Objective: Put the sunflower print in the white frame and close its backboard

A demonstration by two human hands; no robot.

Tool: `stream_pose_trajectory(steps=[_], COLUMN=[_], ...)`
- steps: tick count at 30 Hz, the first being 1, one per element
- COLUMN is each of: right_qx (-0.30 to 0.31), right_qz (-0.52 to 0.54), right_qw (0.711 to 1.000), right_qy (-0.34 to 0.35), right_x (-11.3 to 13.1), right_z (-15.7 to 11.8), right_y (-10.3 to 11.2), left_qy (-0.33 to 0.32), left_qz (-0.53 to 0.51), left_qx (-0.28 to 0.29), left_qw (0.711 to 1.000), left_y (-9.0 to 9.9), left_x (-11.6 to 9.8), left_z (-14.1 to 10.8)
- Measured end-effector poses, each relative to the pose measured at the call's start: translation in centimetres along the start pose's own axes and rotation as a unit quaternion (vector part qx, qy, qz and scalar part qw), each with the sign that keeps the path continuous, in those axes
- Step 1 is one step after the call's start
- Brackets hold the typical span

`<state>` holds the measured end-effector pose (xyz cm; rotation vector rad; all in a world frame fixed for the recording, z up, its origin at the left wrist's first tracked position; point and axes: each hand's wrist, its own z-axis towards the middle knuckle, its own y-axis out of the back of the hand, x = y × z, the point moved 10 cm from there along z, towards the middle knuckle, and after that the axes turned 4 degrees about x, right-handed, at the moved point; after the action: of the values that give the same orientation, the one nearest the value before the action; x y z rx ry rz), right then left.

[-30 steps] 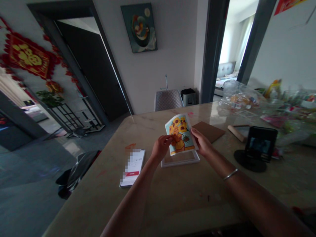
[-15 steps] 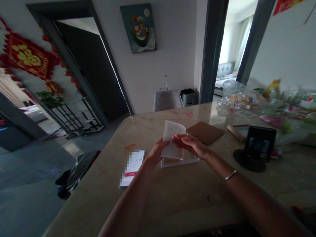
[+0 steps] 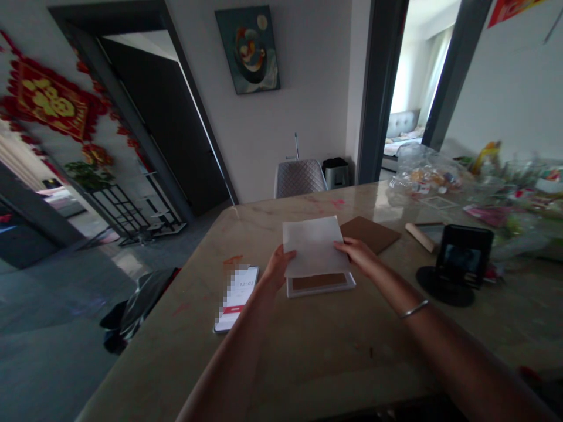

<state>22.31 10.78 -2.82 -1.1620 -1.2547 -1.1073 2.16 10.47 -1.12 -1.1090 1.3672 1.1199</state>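
From where I stand, the left hand (image 3: 278,265) and the right hand (image 3: 354,252) are a little apart, each pinching a side edge of a pale sheet (image 3: 312,245). The sheet's blank, whitish face is toward the wearer, and it is raised over the far part of a white frame (image 3: 321,292) that lies flat on the bench (image 3: 303,363). Brown shows inside the frame, along the strip that the sheet leaves uncovered.

Just beyond the right hand, a brown board (image 3: 373,232) lies flat, its near corner partly hidden by that hand. Farther right, a black stand (image 3: 445,287) props up a dark-screened device (image 3: 464,255), and behind it I can see a light wooden bar (image 3: 420,237). Clear plastic bags (image 3: 428,170) are heaped toward the far right.

On the left side, a phone (image 3: 237,299) lies face up beside the left forearm, its screen lit. A silver bangle (image 3: 414,309) circles the right wrist. Past the far edge of the bench stands a quilted grey chair (image 3: 301,177).
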Motion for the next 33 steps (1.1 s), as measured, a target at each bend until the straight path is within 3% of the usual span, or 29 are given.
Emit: stream_pose_trajectory(steps=[4, 10, 20, 33], right_qx=[-0.036, -0.055, -0.040, -0.055], right_qz=[-0.161, -0.308, -0.438, -0.476], right_qw=[0.986, 0.950, 0.897, 0.877], right_qy=[0.031, 0.020, 0.031, 0.037], right_x=[0.6, 1.1, 0.9, 1.0], right_z=[0.3, -0.1, 0.0, -0.6], right_y=[0.8, 0.9, 0.5, 0.4], left_qy=[-0.006, -0.027, -0.004, 0.012], left_qz=[0.214, 0.412, 0.486, 0.538], left_qx=[-0.081, -0.088, -0.075, -0.062], left_qw=[0.974, 0.906, 0.871, 0.841], left_y=[2.4, 2.7, 2.3, 2.3], left_x=[0.5, -0.6, -0.7, -0.3], left_z=[0.9, 0.8, 0.2, 0.1])
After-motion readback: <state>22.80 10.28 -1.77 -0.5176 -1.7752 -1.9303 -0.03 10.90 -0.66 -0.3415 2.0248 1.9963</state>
